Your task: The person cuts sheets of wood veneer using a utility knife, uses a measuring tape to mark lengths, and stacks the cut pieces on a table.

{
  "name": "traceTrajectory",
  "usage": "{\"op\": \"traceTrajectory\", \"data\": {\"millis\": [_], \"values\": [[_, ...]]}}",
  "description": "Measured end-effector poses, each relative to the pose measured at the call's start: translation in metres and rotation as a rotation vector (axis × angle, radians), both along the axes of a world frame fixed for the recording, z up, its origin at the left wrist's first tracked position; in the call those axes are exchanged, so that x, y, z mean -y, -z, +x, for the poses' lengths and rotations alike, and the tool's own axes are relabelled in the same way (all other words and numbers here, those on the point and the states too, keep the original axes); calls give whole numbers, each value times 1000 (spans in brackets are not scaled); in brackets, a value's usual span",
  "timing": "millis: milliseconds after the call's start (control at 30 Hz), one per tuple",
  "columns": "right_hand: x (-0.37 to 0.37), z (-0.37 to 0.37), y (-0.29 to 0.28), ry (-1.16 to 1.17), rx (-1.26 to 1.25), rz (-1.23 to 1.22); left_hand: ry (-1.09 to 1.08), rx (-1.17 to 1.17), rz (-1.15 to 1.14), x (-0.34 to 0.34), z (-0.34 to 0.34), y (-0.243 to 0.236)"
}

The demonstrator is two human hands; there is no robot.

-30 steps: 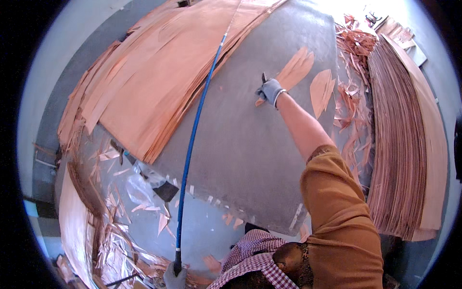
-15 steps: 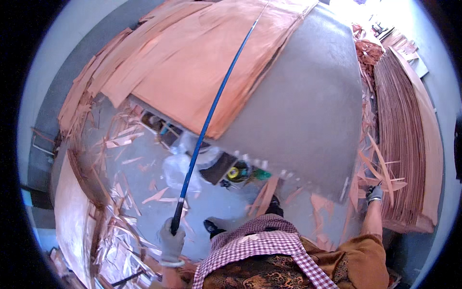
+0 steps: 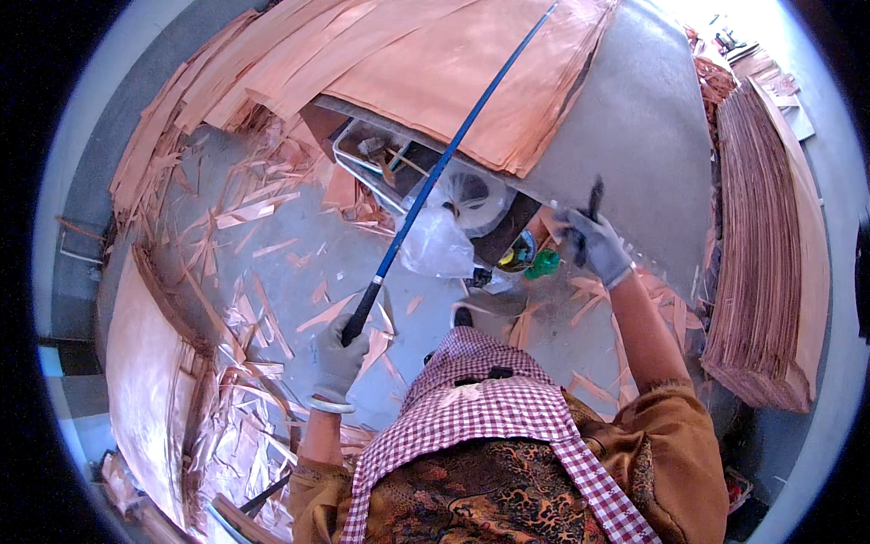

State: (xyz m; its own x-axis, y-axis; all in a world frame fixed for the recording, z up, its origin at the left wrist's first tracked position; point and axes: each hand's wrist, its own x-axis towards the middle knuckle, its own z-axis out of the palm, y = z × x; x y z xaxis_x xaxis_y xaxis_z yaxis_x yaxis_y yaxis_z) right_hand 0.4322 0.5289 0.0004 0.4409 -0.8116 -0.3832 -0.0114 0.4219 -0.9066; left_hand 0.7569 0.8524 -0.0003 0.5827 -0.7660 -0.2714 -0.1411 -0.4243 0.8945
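Observation:
My left hand (image 3: 337, 361), in a pale glove, is closed around the black grip of a long blue pole (image 3: 435, 179). The pole slants up and away to the right, across the wood veneer sheets (image 3: 480, 82) stacked on the table. In a grey glove, my right hand (image 3: 595, 247) is at the near edge of the bare grey tabletop (image 3: 634, 154). Its fingers are closed on a slim dark tool (image 3: 595, 195) that points upward; blur hides its exact kind.
Under the table edge are a tray (image 3: 367, 159) of odds and ends, a clear plastic bag (image 3: 437, 243) and a green item (image 3: 544, 264). Veneer scraps (image 3: 258, 210) litter the floor. A tall veneer stack (image 3: 757, 245) stands at right, and a curved stack (image 3: 149, 381) at left.
My right hand has swung from beside the right-hand stack to the table's near edge, still holding the dark tool. My left hand has risen slightly with the pole. The whole view has shifted.

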Motion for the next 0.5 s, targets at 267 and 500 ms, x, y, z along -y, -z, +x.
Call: {"op": "traceTrajectory", "data": {"millis": [267, 500], "values": [[97, 126, 59, -128, -298, -530, 51, 31, 50, 33, 75, -7], [98, 159, 21, -316, -934, -806, 34, -16, 118, 97, 131, -12]]}}
